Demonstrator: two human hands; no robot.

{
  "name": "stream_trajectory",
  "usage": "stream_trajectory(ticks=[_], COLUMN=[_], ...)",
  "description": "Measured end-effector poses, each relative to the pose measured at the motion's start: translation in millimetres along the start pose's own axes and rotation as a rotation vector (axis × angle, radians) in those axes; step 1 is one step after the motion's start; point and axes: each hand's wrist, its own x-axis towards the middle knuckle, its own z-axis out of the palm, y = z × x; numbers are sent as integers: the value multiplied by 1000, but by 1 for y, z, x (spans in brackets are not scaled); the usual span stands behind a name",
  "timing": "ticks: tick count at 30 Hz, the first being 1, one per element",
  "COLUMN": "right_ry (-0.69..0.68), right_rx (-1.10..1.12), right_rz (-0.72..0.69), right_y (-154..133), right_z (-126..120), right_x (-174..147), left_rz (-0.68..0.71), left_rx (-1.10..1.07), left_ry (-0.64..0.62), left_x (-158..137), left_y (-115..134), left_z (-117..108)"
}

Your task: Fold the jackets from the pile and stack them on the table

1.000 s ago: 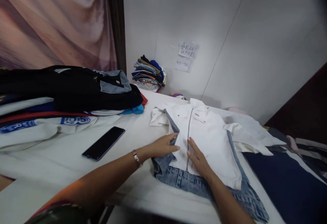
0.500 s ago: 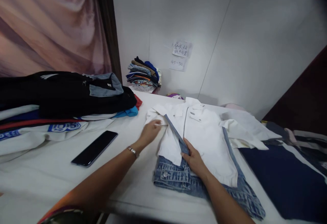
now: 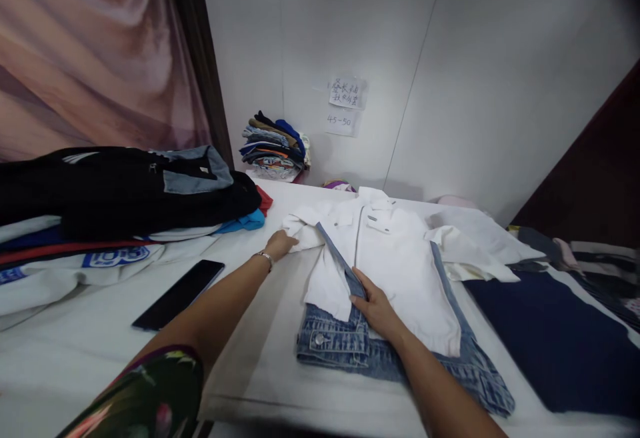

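A white zip-front jacket [image 3: 400, 265] with a collar lies spread on a blue denim garment [image 3: 335, 338], whose buttoned hem shows below it. My left hand [image 3: 281, 245], a bracelet at its wrist, is closed on the end of the white jacket's left-side sleeve [image 3: 305, 235], drawn out to the left. My right hand [image 3: 375, 305] rests on the jacket's lower front. Its thumb and fingers pinch a folded denim edge that runs slantwise up to the sleeve. How the two garments are joined or layered there is hidden.
A black phone [image 3: 177, 295] lies on the white table [image 3: 255, 351]. Piled clothes with a black garment [image 3: 115, 191] on top stand left. A folded stack [image 3: 275, 141] sits at the back wall, below paper notes [image 3: 345, 105]. Navy cloth [image 3: 550, 338] and other clothes lie right.
My left hand has moved left and slightly down, pulling the white sleeve outward from the jacket. My right hand keeps its hold on the denim edge. The view has shifted a little.
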Motion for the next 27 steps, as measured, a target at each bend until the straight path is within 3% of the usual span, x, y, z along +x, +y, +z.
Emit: stream_trajectory(ticks=[4, 11, 14, 17, 23, 27], right_ry=[-5, -42, -118, -167, -216, -252], right_rx=[28, 84, 105, 134, 291, 460], right_rz=[3, 15, 7, -18, -59, -39], right_y=[2, -4, -12, -15, -14, -18], right_z=[0, -2, -4, -5, 0, 4], right_x=[0, -2, -5, -6, -8, -10], left_rz=[60, 226, 189, 144, -14, -109], left_rx=[150, 260, 123, -3, -323, -634], left_ry=[98, 435, 521, 430, -94, -336], left_x=[13, 49, 52, 43, 5, -4], left_y=[16, 45, 41, 29, 6, 8], left_z=[-31, -140, -153, -126, -20, 14])
